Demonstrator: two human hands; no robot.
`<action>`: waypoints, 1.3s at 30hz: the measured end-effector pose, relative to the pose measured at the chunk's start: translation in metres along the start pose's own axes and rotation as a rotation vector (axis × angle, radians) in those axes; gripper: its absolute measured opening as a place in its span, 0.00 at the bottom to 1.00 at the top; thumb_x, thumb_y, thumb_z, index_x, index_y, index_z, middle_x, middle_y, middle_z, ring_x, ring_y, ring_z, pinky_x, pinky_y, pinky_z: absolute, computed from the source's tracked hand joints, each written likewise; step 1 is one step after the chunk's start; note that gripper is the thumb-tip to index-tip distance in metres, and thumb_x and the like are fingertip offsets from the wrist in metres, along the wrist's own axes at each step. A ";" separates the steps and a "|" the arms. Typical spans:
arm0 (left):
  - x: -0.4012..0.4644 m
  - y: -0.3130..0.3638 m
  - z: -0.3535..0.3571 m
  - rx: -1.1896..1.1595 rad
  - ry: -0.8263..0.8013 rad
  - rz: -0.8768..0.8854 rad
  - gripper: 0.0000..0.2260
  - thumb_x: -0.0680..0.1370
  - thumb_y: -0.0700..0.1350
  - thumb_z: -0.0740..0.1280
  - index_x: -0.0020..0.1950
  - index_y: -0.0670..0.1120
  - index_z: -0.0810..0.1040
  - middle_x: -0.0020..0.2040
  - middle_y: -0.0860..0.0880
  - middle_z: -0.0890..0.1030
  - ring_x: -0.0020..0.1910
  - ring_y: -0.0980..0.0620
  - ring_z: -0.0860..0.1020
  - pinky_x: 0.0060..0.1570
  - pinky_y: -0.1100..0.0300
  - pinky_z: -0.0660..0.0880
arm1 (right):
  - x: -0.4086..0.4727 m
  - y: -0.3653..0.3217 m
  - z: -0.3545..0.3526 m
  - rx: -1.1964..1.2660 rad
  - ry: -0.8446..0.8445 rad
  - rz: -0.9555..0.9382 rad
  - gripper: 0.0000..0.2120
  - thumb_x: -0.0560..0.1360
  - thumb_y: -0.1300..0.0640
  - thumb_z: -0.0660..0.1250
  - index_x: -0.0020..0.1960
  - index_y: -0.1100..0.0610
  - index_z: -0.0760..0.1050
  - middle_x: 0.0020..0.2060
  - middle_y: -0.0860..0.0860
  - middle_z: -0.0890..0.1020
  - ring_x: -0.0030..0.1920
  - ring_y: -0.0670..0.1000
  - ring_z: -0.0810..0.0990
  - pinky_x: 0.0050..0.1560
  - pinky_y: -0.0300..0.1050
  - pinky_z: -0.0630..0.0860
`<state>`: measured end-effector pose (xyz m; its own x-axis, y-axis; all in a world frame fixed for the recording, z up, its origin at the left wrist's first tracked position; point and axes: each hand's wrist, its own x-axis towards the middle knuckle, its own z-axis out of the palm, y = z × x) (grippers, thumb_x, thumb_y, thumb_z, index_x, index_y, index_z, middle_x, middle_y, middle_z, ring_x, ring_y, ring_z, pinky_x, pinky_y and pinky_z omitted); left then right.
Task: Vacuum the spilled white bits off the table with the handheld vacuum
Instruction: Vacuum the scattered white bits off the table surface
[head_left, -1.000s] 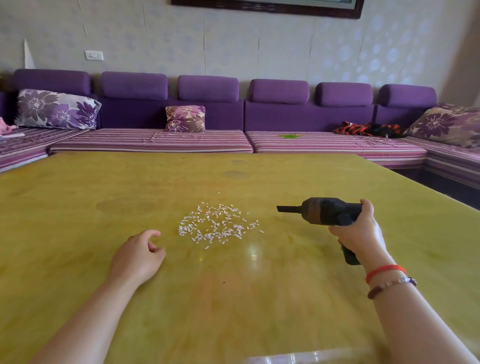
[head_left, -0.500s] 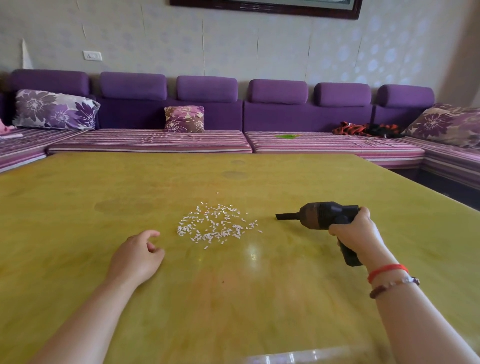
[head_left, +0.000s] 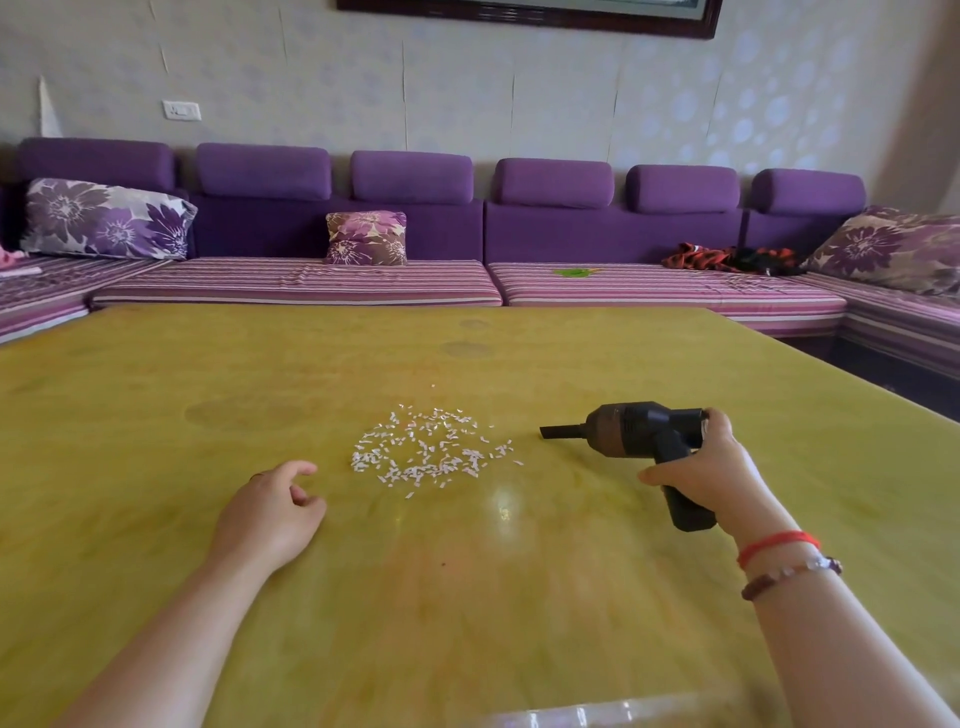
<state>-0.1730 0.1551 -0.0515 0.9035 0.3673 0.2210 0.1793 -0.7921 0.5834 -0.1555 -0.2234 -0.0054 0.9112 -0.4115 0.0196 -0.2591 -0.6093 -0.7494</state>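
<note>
A patch of spilled white bits (head_left: 428, 449) lies in the middle of the yellow-green table (head_left: 156, 395). My right hand (head_left: 709, 470) grips the handle of a black handheld vacuum (head_left: 631, 428). Its narrow nozzle points left, low over the table, a short gap right of the bits. My left hand (head_left: 272, 512) rests on the table just left of the bits, fingers loosely curled, holding nothing.
A purple sofa (head_left: 415, 228) with striped seat cushions wraps the far and side edges of the table. Flowered pillows (head_left: 366, 239) lie on it, and an orange-black cloth (head_left: 727, 258) at the right. The table's right edge drops to dark floor.
The vacuum has come down closer to the table, its nozzle still pointing at the bits. My left hand has stayed in place.
</note>
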 end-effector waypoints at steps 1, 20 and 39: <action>0.000 0.000 0.000 0.001 -0.003 -0.001 0.16 0.73 0.42 0.66 0.60 0.49 0.76 0.43 0.50 0.77 0.43 0.49 0.73 0.44 0.57 0.68 | -0.001 0.000 0.000 0.010 0.009 -0.007 0.39 0.63 0.60 0.76 0.67 0.58 0.58 0.48 0.54 0.73 0.45 0.57 0.74 0.37 0.45 0.69; 0.000 0.000 -0.001 -0.008 -0.027 -0.007 0.14 0.73 0.42 0.66 0.59 0.49 0.77 0.44 0.50 0.77 0.43 0.47 0.74 0.43 0.57 0.69 | -0.028 0.002 -0.001 0.144 -0.057 0.075 0.41 0.66 0.68 0.66 0.71 0.53 0.48 0.38 0.59 0.78 0.34 0.59 0.79 0.36 0.48 0.77; 0.000 -0.001 0.000 -0.033 -0.020 0.007 0.14 0.73 0.42 0.66 0.59 0.49 0.77 0.43 0.49 0.78 0.44 0.47 0.75 0.44 0.56 0.70 | -0.050 0.002 0.004 0.119 -0.101 -0.003 0.35 0.70 0.63 0.66 0.70 0.55 0.50 0.39 0.54 0.77 0.33 0.56 0.82 0.43 0.57 0.81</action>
<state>-0.1735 0.1554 -0.0518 0.9121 0.3521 0.2100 0.1605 -0.7780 0.6074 -0.2001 -0.2017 -0.0108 0.9410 -0.3361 -0.0400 -0.2220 -0.5237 -0.8225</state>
